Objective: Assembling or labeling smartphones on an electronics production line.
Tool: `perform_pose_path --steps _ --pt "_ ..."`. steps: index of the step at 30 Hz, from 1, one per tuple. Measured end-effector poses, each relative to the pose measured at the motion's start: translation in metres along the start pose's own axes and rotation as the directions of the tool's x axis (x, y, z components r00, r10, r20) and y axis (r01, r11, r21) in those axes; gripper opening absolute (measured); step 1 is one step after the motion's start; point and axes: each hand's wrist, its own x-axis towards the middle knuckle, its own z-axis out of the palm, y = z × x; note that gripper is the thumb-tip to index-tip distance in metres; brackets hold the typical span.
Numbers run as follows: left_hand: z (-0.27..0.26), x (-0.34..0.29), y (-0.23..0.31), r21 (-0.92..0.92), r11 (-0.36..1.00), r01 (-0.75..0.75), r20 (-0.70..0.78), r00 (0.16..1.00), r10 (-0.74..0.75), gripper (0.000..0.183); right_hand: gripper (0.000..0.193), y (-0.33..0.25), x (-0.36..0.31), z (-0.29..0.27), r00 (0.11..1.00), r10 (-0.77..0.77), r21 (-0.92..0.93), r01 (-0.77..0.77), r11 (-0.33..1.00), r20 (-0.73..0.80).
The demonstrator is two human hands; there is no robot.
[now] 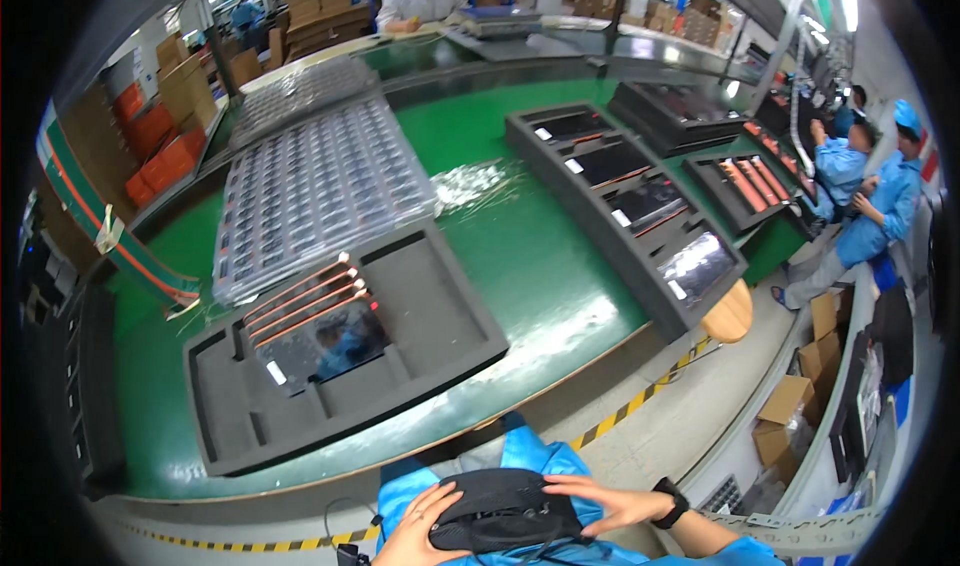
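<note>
A black zippered pouch point(500, 506) with a thin cable at its lower side lies against my blue smock at the bottom of the head view. My left hand point(425, 528) grips its left end. At the right end, my right hand point(612, 501) has fingers along the top and the thumb lower down; a black band circles that wrist. Beyond, on the green table, a dark foam tray point(440, 311) carries several flat dark panels point(335, 344) with orange edges, standing in slots and leaning on one another.
A clear plastic tray of small parts point(320, 181) stands behind the foam tray. To the right is a long foam tray point(560, 166) with dark screens. A wooden stool point(730, 313) stands by the table edge. Open cardboard boxes point(785, 406) and co-workers point(880, 206) are farther right.
</note>
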Motion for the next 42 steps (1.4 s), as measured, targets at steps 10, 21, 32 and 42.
perform_pose_path --steps 10,21,32,42 --pt "0.004 -0.019 -0.068 0.010 0.997 0.081 -0.008 0.997 -0.081 0.103 0.076 0.062 -0.077 0.050 0.959 0.136 0.005 -0.139 0.990 -0.250" --pt "-0.021 0.036 -0.054 0.065 0.992 0.109 -0.003 0.994 -0.109 0.097 0.039 0.156 -0.050 0.095 0.833 -0.138 -0.633 -0.288 0.719 -0.536" --pt "-0.037 0.055 -0.058 0.078 0.988 0.135 -0.007 0.991 -0.135 0.091 0.030 0.049 0.052 0.052 0.837 -0.106 -0.145 0.033 0.989 -0.537" --pt "-0.049 0.067 -0.066 0.076 0.986 0.150 0.002 0.989 -0.151 0.085 0.067 0.094 0.049 -0.072 0.995 -0.013 0.632 -0.055 0.773 0.103"
